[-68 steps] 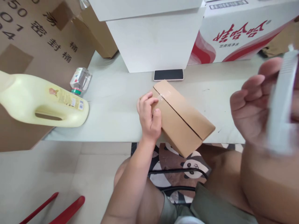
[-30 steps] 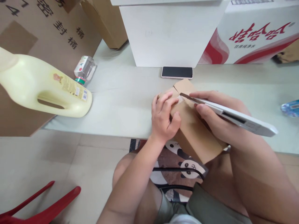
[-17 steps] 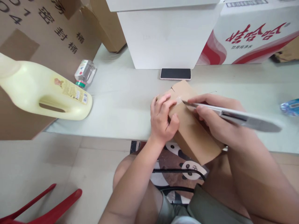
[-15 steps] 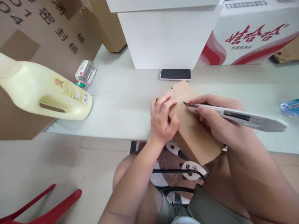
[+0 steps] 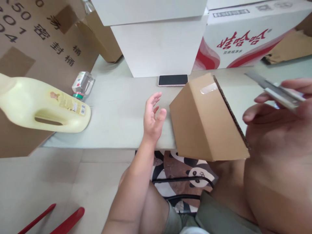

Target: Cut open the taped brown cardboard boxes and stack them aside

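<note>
A brown cardboard box [image 5: 209, 120] rests tilted at the front edge of the table, partly overhanging it. A short strip of clear tape [image 5: 209, 88] sticks to its upper face. My left hand [image 5: 153, 118] is just left of the box, apart from it, with fingers spread and nothing in them. At the right, my right hand [image 5: 280, 107] grips a grey utility knife [image 5: 280, 92], its blade out and pointing up and left, clear of the box. The right hand and knife are somewhat blurred.
Behind the box, a phone [image 5: 173, 80] lies before a white box [image 5: 158, 45] and a red-and-white carton [image 5: 241, 42]. Leftward are a pale yellow jug [image 5: 46, 104], a clear bottle [image 5: 83, 84] and a large carton [image 5: 48, 42]. Red legs [image 5: 68, 221] show on the floor.
My left hand has let go of the box and moved left. My right hand has drawn the utility knife off the tape, away to the right. The box has turned and shows a broader face.
</note>
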The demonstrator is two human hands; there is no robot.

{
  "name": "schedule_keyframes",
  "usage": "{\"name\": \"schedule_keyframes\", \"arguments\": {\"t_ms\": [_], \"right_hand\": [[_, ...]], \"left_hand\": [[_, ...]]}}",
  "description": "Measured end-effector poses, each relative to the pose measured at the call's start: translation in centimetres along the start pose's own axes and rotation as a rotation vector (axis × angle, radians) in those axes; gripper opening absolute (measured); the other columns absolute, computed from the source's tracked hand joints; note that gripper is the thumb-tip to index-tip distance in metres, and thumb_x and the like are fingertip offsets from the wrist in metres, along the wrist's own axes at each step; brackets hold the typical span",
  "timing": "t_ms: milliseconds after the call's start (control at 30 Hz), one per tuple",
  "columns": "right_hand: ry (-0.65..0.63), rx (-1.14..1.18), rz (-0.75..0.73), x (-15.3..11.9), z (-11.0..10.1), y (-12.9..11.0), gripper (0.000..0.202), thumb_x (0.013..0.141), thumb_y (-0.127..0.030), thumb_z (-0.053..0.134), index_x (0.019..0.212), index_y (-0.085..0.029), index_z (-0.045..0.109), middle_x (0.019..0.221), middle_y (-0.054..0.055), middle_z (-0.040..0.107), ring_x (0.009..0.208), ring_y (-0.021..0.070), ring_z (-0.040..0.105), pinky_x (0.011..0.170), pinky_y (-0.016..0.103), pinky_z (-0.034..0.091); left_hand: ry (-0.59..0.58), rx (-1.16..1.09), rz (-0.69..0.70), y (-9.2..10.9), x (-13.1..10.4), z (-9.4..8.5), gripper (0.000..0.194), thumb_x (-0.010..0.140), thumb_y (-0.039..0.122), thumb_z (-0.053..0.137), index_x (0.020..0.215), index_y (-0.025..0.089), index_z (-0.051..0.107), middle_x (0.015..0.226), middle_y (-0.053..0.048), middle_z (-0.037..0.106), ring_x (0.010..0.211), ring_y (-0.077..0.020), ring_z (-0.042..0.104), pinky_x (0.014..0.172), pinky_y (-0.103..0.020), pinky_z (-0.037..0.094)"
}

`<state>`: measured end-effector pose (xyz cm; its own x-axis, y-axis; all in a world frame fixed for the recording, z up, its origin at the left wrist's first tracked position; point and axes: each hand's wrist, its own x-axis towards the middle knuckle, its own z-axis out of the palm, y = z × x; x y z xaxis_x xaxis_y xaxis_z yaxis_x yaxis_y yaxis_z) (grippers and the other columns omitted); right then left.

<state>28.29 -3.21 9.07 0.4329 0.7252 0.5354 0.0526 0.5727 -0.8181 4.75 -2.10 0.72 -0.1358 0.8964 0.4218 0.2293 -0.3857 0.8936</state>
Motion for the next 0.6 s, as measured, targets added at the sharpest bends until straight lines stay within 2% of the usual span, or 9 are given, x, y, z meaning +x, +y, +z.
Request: {"name": "schedule_keyframes", "arguments": {"t_ms": [100,167,300,400,500,600], "right_hand": [[-0.004,-0.002,0.084,0.1,-0.9,0.7,0.025,0.082,-0.048,0.061,0.093,-0.026,0.063,0.079,-0.002,0.056,0.056,0.0119,0.059,0.039,0.026,0.041],[0.035,-0.006,0.125,0.4,-1.4,1.4,0.026,0.083,-0.047,0.06,0.099,-0.026,0.058,0.08,-0.004,0.056,0.051,0.0088,0.058,0.043,0.026,0.042],[0.145,0.018,0.203,1.2,-2.6,3.1,0.029,0.081,-0.046,0.061,0.101,-0.026,0.053,0.082,-0.007,0.056,0.05,0.0067,0.062,0.048,0.024,0.041],[0.185,0.016,0.262,1.7,-3.5,4.1,0.03,0.079,-0.045,0.061,0.099,-0.025,0.051,0.082,-0.007,0.055,0.051,0.007,0.063,0.047,0.022,0.039],[0.181,0.008,0.301,2.0,-4.2,4.8,0.028,0.081,-0.043,0.057,0.1,-0.023,0.05,0.084,-0.006,0.054,0.053,0.0068,0.064,0.05,0.021,0.04],[0.165,-0.141,0.316,2.0,-5.3,6.1,0.022,0.085,-0.037,0.05,0.103,-0.023,0.051,0.085,-0.004,0.054,0.059,0.0095,0.064,0.054,0.024,0.043]], "left_hand": [[-0.106,0.046,0.062,0.4,0.0,0.6,0.074,0.084,0.076,0.053,0.142,0.032,0.044,0.157,-0.013,0.042,0.147,-0.0345,0.039,0.112,-0.051,0.042],[-0.252,0.102,0.141,1.5,-0.2,1.2,0.083,0.077,0.08,0.058,0.144,0.032,0.044,0.161,-0.014,0.034,0.152,-0.0381,0.029,0.118,-0.058,0.033],[-0.638,0.298,0.217,5.7,-0.9,3.0,0.102,0.059,0.084,0.07,0.146,0.035,0.047,0.169,-0.011,0.019,0.156,-0.0477,0.005,0.121,-0.072,0.013],[-0.832,0.43,0.22,8.2,-1.6,4.7,0.106,0.06,0.074,0.079,0.151,0.039,0.04,0.171,-0.009,0.014,0.155,-0.0493,0.002,0.118,-0.077,0.012],[-0.837,0.518,0.18,8.3,-1.6,5.4,0.095,0.072,0.049,0.082,0.154,0.042,0.033,0.172,-0.006,0.011,0.157,-0.0448,0.003,0.12,-0.074,0.014],[-0.753,0.461,0.109,6.3,-0.8,4.7,0.097,0.076,0.043,0.08,0.157,0.04,0.027,0.171,-0.009,0.011,0.157,-0.0424,0.007,0.121,-0.07,0.02]]}}
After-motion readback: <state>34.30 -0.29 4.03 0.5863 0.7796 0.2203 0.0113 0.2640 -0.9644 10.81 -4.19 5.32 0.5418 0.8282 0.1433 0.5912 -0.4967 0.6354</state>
